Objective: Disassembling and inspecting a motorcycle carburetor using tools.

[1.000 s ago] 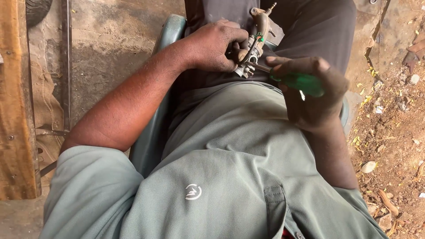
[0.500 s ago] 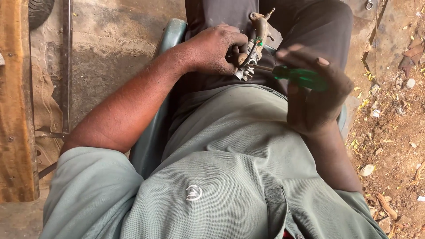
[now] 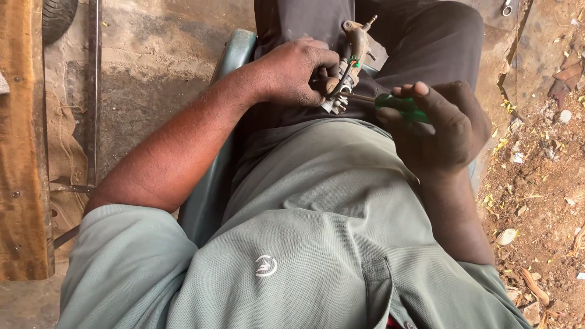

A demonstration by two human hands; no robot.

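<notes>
overhead, seated person. left hand (image 3: 295, 73) clamps small metal carburettor part (image 3: 348, 61) over lap. right hand (image 3: 442, 125) grips green-handled screwdriver (image 3: 399, 106), tip at part. risk: tip slips off, jabs left fingers; part unsupported, may twist or drop.

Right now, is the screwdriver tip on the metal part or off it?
On it, apparently: the screwdriver shaft, held by the right hand, reaches the metal part gripped by the left hand; the tip itself is hidden.

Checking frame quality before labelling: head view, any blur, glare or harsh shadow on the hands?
Head view: even, soft daylight, no glare, no hard shadows. Left hand and the metal part it holds are sharp; right hand on the green screwdriver is sharp too. Dark trousers lose detail. Slight wide-angle stretch at the shirt.
</notes>
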